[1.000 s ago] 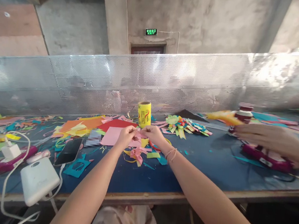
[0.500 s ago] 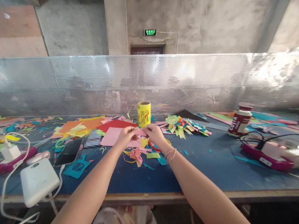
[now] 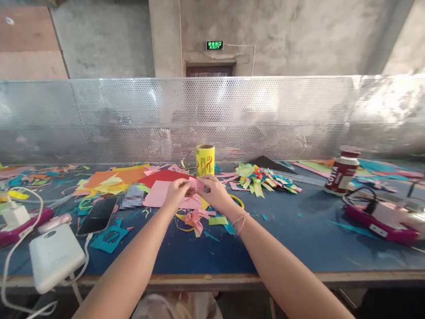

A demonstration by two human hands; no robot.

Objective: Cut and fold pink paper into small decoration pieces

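Note:
Between my two hands is a small piece of pink paper (image 3: 195, 183), pinched from both sides above the table. My left hand (image 3: 178, 192) grips its left side, fingertips pressed together. Thumb and fingers of my right hand (image 3: 215, 192) close on its right side. Under and left of them lies a larger pink sheet (image 3: 158, 193), beside a red sheet (image 3: 160, 176) and an orange sheet (image 3: 108, 178). A crumpled pink paper shape (image 3: 195, 220) rests just in front of my hands. Right behind them stands a yellow roll (image 3: 205, 160).
At left are a phone (image 3: 97, 216), a white power bank (image 3: 56, 258) with cables, and a purple power strip (image 3: 20, 230). At right stand a brown bottle (image 3: 342, 172) and another purple power strip (image 3: 381, 223). A perforated metal screen (image 3: 133, 114) borders the table's back.
My right hand has shifted slightly left and turned at the fingers. The pink paper between my hands now stands more upright. Other things stay where they were.

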